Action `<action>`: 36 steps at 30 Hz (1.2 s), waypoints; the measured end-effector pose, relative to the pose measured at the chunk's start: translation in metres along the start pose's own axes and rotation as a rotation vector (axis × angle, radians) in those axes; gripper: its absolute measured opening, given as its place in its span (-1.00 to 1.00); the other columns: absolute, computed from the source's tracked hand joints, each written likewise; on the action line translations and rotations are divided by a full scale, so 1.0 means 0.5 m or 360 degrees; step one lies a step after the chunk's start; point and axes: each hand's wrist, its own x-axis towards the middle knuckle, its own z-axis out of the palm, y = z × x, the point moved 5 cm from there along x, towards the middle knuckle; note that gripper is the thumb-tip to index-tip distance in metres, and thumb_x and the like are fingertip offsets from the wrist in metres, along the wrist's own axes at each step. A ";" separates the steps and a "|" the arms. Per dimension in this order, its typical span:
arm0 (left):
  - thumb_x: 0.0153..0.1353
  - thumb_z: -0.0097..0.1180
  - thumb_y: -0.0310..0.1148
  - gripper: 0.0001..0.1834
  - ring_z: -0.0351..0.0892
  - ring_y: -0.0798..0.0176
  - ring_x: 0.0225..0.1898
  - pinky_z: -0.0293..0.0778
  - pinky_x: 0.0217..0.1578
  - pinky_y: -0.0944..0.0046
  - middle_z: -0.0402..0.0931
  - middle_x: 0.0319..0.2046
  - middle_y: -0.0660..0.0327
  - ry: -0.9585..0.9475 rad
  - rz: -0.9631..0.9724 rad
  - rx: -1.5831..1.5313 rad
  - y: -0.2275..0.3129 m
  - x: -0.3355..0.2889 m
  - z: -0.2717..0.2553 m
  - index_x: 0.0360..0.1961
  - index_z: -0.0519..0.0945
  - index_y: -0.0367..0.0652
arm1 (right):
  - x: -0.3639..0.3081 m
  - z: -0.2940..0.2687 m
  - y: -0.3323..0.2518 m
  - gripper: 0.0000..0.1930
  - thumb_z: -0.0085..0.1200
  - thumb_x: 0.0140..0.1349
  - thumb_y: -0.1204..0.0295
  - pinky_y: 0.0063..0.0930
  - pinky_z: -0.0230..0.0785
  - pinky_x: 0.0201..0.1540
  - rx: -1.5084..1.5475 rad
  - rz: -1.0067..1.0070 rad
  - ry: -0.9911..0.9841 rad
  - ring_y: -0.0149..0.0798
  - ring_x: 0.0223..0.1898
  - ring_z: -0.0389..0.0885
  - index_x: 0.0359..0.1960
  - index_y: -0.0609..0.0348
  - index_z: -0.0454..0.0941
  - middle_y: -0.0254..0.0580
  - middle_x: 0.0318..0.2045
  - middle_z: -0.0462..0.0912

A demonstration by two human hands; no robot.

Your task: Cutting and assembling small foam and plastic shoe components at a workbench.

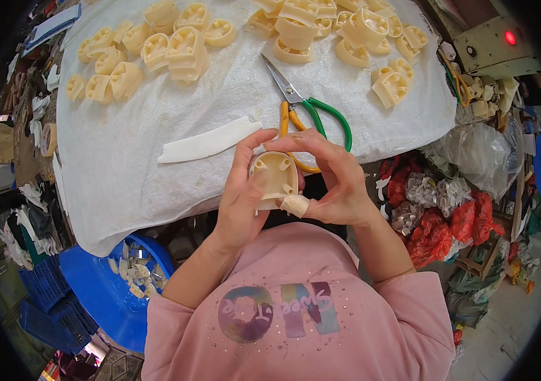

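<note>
Between my two hands, near my chest, is a cream plastic shell with a rounded outline and small pegs inside. My left hand is closed round its left side. From the right, my right hand grips it with bent fingers, and a pale wrap covers the thumb tip. Just beyond my left hand lies a curved white strip. Green-handled scissors rest on the white cloth, blades pointing away. Beside them is an orange-handled tool, partly hidden by my right hand.
Similar cream shells lie in loose piles along the far side of the white-covered table. A blue basin with scraps stands low at left. Red plastic bags crowd the lower right. A metal box with a red light sits at far right.
</note>
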 end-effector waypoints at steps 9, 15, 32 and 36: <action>0.24 -0.01 -0.14 -0.45 0.51 0.20 -0.34 0.52 -0.42 0.24 0.45 -0.22 0.03 -0.0045 -0.0052 -0.0024 -0.003 -0.002 -0.015 0.16 0.19 -0.18 | -0.006 0.007 -0.007 -0.33 0.33 -0.16 0.44 -0.34 0.34 -0.06 -0.0102 0.0087 -0.0055 -0.16 -0.18 0.50 0.09 0.13 0.38 -0.15 -0.06 0.52; 0.24 -0.06 0.08 -0.30 0.51 0.24 -0.38 0.52 -0.43 0.29 0.45 -0.30 0.04 0.0040 -0.0003 0.0174 0.026 -0.001 0.006 0.23 0.09 -0.12 | -0.021 0.013 0.008 -0.56 -0.03 0.22 0.19 -0.28 0.22 0.01 0.0082 0.0161 -0.0047 -0.13 -0.15 0.41 0.07 0.15 0.40 -0.01 -0.05 0.40; 0.27 -0.12 0.05 -0.33 0.46 0.31 -0.16 0.52 -0.38 0.37 0.34 -0.10 0.13 0.0285 0.0128 0.0244 0.009 -0.003 0.029 0.24 0.08 -0.13 | -0.012 0.056 0.041 -0.81 -0.10 0.30 0.36 -0.53 0.36 -0.17 0.0592 0.0631 -0.0013 -0.38 -0.19 0.46 -0.17 0.20 0.42 -0.23 -0.18 0.42; 0.32 -0.15 -0.15 -0.49 0.44 0.36 -0.15 0.44 -0.20 0.39 0.37 -0.14 0.16 0.0390 0.0269 0.0257 0.024 -0.002 0.025 0.20 0.14 -0.18 | -0.021 0.064 0.021 -0.69 -0.24 0.34 0.37 -0.33 0.20 0.10 0.0235 0.0282 0.0088 -0.11 -0.01 0.40 0.06 0.20 0.28 -0.06 -0.07 0.39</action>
